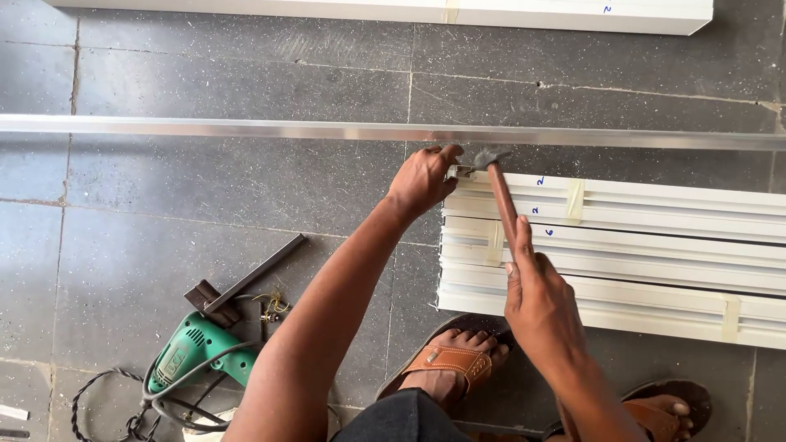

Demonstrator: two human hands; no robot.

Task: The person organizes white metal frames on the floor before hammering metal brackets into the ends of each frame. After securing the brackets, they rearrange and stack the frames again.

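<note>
My right hand (540, 299) is closed on the hammer (501, 196) handle; my left hand (426, 176) pinches a small metal fitting (459, 171) at the end of the white profile stack (622, 254) — fingers beside the hammer head. Risk: a glancing blow hits them.

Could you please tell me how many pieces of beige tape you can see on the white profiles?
5. One is on the top profile; four are on the stacked white profiles: upper, left middle, lower right, and a faint one. Others may be hidden.
</note>
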